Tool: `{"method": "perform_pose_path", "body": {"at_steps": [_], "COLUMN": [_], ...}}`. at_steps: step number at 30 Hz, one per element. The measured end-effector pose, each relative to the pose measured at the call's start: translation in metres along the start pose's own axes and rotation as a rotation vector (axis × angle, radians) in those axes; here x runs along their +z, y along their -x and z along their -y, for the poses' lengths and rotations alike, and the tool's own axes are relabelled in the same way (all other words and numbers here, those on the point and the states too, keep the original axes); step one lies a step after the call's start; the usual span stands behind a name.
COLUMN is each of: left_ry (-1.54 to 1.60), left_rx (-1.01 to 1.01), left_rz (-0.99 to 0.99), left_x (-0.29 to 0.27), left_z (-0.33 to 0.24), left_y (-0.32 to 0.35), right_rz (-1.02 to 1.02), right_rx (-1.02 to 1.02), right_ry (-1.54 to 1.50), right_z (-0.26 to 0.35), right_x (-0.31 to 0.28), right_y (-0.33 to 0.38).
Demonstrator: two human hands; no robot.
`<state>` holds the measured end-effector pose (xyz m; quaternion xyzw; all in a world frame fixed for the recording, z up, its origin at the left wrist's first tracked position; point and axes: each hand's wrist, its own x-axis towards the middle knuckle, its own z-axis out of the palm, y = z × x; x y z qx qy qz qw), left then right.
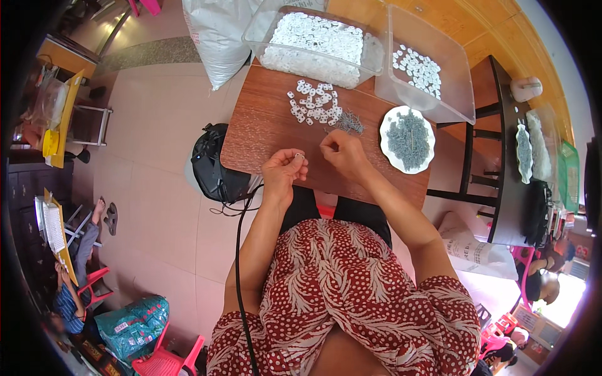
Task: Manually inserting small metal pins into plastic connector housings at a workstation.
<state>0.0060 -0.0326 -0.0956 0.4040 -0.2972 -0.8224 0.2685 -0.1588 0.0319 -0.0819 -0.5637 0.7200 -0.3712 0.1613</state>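
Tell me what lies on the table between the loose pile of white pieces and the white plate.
In the head view, a small heap of grey screws lies between the white pieces and the plate.

White sack behind table; teal bag on floor, lower left

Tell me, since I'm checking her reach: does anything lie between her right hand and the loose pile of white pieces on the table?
Nothing visible does. The right hand is over bare wood, and the white pieces lie just beyond it. A small heap of grey screws sits off to the right of that line. The left hand pinches one small part.
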Motion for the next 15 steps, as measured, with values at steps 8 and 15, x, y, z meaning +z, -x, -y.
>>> {"method": "perform_pose_path", "body": {"at_steps": [8,15], "left_ry": [-0.003,-0.140], "left_rx": [0.117,0.259], "left_rz": [0.097,0.085], "left_x": [0.017,0.015], "left_z": [-0.035,-0.045], "left_y": [0.031,0.042], "right_rz": [0.160,0.183], "right_rx": [0.293,0.156], "right_ry": [-0.697,-0.665], "right_z": [0.068,0.070], "right_x": [-0.021,-0.017], "right_y": [-0.001,-0.003]}}
